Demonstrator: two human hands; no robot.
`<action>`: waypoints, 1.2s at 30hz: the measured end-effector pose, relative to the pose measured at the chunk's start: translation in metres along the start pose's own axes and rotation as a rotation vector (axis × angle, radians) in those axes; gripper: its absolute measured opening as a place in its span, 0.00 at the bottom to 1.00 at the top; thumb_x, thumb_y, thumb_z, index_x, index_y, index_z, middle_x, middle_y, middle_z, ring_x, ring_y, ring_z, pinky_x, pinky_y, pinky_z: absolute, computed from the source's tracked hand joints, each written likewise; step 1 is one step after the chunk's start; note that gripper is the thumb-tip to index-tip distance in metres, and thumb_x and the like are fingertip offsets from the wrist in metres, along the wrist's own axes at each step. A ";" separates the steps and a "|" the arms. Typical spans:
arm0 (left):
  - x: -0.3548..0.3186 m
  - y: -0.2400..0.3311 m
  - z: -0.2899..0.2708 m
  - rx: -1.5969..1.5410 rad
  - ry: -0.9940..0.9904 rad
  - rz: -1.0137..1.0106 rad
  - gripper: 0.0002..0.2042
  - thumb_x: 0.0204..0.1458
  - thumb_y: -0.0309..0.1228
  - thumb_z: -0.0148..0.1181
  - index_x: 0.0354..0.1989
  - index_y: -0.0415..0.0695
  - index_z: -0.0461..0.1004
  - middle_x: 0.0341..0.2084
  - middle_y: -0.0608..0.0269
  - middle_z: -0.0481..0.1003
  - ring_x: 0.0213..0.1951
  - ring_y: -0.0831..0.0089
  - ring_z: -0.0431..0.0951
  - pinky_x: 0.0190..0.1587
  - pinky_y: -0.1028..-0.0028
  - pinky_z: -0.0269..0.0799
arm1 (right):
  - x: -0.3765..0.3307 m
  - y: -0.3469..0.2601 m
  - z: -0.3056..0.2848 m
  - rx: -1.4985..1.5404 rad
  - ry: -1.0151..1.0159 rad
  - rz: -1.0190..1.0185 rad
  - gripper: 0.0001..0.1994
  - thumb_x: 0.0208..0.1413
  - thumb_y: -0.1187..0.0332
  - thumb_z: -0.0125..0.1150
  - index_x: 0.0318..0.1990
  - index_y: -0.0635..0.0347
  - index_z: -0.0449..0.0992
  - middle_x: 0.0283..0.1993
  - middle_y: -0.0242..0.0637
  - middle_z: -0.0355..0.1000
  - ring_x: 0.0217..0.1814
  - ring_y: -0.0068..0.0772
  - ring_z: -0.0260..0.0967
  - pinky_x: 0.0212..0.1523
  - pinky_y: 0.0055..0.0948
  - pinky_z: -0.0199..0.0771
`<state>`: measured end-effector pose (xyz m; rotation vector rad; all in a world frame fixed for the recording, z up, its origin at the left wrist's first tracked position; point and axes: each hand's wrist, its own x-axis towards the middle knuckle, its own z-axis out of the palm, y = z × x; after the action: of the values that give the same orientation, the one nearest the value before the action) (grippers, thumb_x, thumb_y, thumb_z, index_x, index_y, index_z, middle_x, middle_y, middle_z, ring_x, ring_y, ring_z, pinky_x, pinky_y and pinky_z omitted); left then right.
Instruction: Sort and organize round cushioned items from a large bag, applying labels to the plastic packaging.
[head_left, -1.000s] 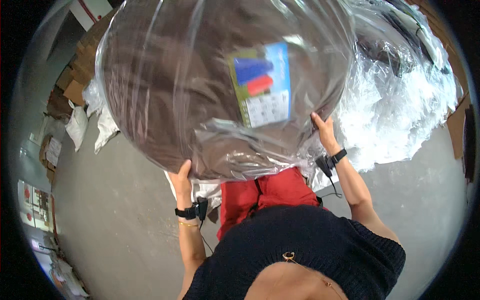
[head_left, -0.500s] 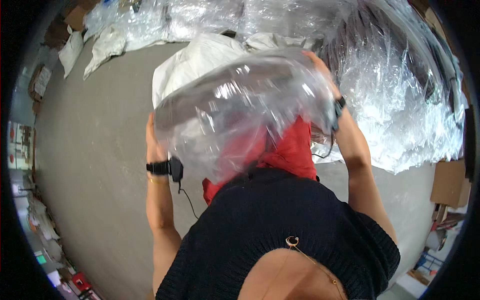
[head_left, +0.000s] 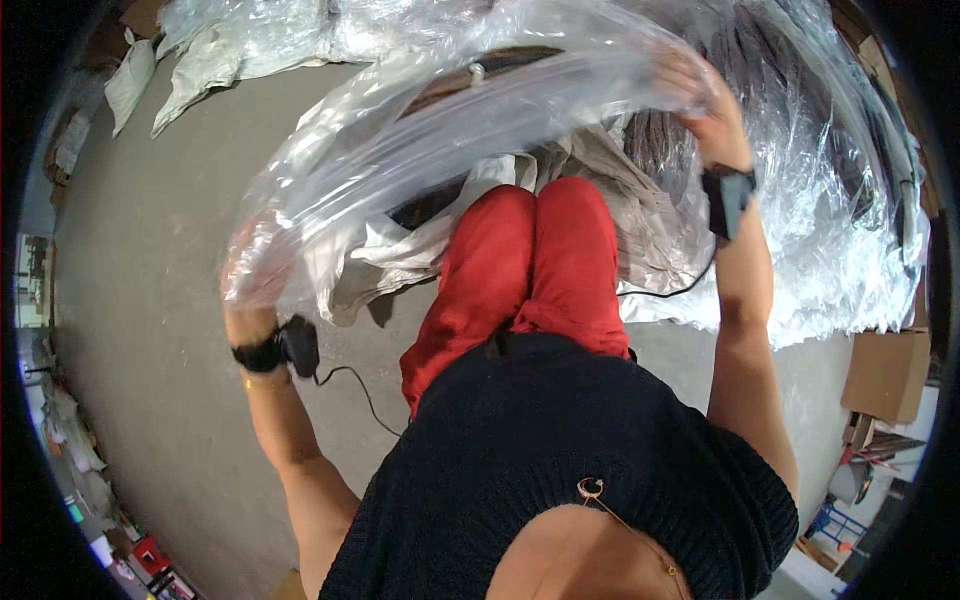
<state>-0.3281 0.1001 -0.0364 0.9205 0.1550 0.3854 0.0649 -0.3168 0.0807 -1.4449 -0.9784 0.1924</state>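
A large clear plastic bag point(head_left: 470, 110) with a dark flat round thing inside it is held out in front of me, tilted nearly edge-on above my red trousers. My left hand point(head_left: 255, 275) grips the bag's lower left edge; the plastic covers the fingers. My right hand point(head_left: 700, 95) grips its upper right edge, fingers partly under the film. Each wrist bears a black band with a small device, and a thin black cable hangs from each.
A heap of crumpled clear plastic bags point(head_left: 830, 220) lies on the grey concrete floor point(head_left: 150, 260) at the right and ahead. White sacks point(head_left: 190, 70) lie at the upper left. Cardboard boxes point(head_left: 885, 375) stand at the right edge. Small items line the left rim.
The bagged round thing has come down from in front of my face and tipped from flat-on to nearly edge-on. Both hands moved apart along its rim, the right one upward.
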 end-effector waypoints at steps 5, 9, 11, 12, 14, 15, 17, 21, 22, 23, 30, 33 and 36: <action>-0.049 -0.017 0.135 0.705 0.402 0.201 0.17 0.49 0.25 0.51 0.48 0.34 0.65 0.38 0.61 0.71 0.29 0.78 0.71 0.27 0.84 0.65 | -0.070 -0.027 -0.072 0.319 0.448 0.509 0.21 0.43 0.75 0.56 0.49 0.63 0.67 0.50 0.41 0.67 0.52 0.32 0.63 0.52 0.27 0.63; -0.059 -0.033 0.100 0.405 0.347 -0.374 0.12 0.49 0.28 0.53 0.42 0.36 0.69 0.33 0.61 0.72 0.28 0.77 0.71 0.29 0.80 0.67 | -0.120 -0.014 -0.120 -0.195 -0.157 0.704 0.16 0.45 0.75 0.54 0.45 0.66 0.70 0.38 0.38 0.72 0.37 0.25 0.69 0.36 0.23 0.69; -0.059 -0.043 0.072 0.587 0.061 -0.542 0.12 0.50 0.30 0.54 0.41 0.37 0.69 0.31 0.60 0.73 0.29 0.76 0.72 0.29 0.79 0.67 | -0.126 -0.010 -0.131 -0.331 -0.370 1.127 0.15 0.48 0.71 0.54 0.45 0.65 0.70 0.28 0.35 0.71 0.27 0.23 0.68 0.25 0.20 0.69; -0.054 -0.048 0.056 0.581 0.163 -0.617 0.14 0.50 0.32 0.54 0.42 0.37 0.68 0.30 0.59 0.73 0.29 0.75 0.72 0.30 0.79 0.68 | -0.136 0.003 -0.144 -0.497 -0.242 1.032 0.16 0.50 0.69 0.54 0.46 0.66 0.69 0.26 0.34 0.69 0.26 0.24 0.67 0.24 0.21 0.67; -0.046 -0.063 0.021 0.568 0.422 -0.628 0.21 0.51 0.40 0.54 0.47 0.37 0.65 0.32 0.55 0.72 0.32 0.71 0.73 0.32 0.75 0.71 | -0.151 0.054 -0.175 -0.802 -0.008 0.862 0.21 0.51 0.65 0.55 0.50 0.68 0.64 0.25 0.34 0.68 0.26 0.26 0.66 0.26 0.24 0.66; -0.043 -0.076 0.006 0.571 0.435 -0.630 0.21 0.51 0.40 0.54 0.47 0.37 0.65 0.32 0.55 0.72 0.32 0.71 0.73 0.32 0.75 0.71 | -0.133 0.069 -0.160 -0.998 -0.022 0.759 0.24 0.52 0.61 0.55 0.52 0.68 0.63 0.26 0.35 0.69 0.28 0.24 0.65 0.28 0.24 0.66; -0.030 -0.112 -0.023 0.439 0.683 -0.665 0.27 0.51 0.46 0.53 0.51 0.36 0.63 0.41 0.49 0.70 0.41 0.64 0.72 0.39 0.69 0.72 | -0.091 0.098 -0.109 -0.586 0.132 0.691 0.28 0.52 0.54 0.55 0.53 0.68 0.62 0.32 0.37 0.69 0.30 0.24 0.64 0.31 0.22 0.64; -0.012 -0.202 -0.030 -0.008 0.441 -0.714 0.33 0.47 0.51 0.55 0.55 0.39 0.60 0.51 0.53 0.66 0.52 0.63 0.65 0.48 0.64 0.67 | -0.028 0.167 -0.026 -0.518 -0.030 0.854 0.31 0.47 0.51 0.59 0.49 0.72 0.65 0.42 0.42 0.70 0.40 0.29 0.69 0.36 0.23 0.68; 0.000 -0.216 -0.002 0.121 0.469 -0.703 0.32 0.46 0.51 0.56 0.54 0.39 0.62 0.49 0.56 0.67 0.51 0.66 0.66 0.50 0.66 0.66 | -0.026 0.186 -0.026 -0.577 -0.048 0.844 0.31 0.46 0.52 0.61 0.46 0.74 0.66 0.42 0.43 0.70 0.41 0.30 0.69 0.37 0.24 0.69; 0.005 -0.219 0.015 0.254 0.514 -0.687 0.32 0.46 0.52 0.56 0.52 0.39 0.64 0.48 0.59 0.69 0.50 0.68 0.67 0.51 0.68 0.64 | -0.021 0.186 -0.020 -0.577 -0.047 0.844 0.31 0.46 0.52 0.61 0.46 0.74 0.66 0.42 0.43 0.70 0.41 0.30 0.69 0.37 0.24 0.69; -0.053 -0.281 -0.090 0.365 0.787 -0.552 0.25 0.45 0.45 0.59 0.45 0.37 0.70 0.39 0.63 0.73 0.40 0.73 0.71 0.43 0.76 0.65 | -0.004 0.169 0.045 -0.086 0.064 0.804 0.17 0.45 0.63 0.62 0.37 0.70 0.73 0.33 0.34 0.72 0.31 0.21 0.68 0.32 0.21 0.67; 0.013 -0.241 0.003 0.202 0.750 -0.411 0.26 0.44 0.47 0.60 0.42 0.34 0.71 0.38 0.59 0.72 0.38 0.73 0.71 0.42 0.76 0.66 | -0.019 0.135 0.001 -0.117 0.182 0.624 0.15 0.48 0.68 0.60 0.40 0.69 0.72 0.34 0.33 0.72 0.32 0.20 0.67 0.34 0.21 0.67; 0.038 -0.189 0.022 0.306 0.828 -0.347 0.29 0.44 0.47 0.60 0.45 0.32 0.68 0.40 0.58 0.71 0.40 0.72 0.70 0.44 0.75 0.64 | -0.015 0.093 -0.002 -0.052 0.263 0.508 0.16 0.50 0.67 0.58 0.44 0.68 0.70 0.36 0.32 0.72 0.34 0.19 0.66 0.36 0.20 0.66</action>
<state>-0.2379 -0.0043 -0.1729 0.9643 1.1426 0.4055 0.0973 -0.3105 -0.0073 -1.6989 -0.3935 0.3389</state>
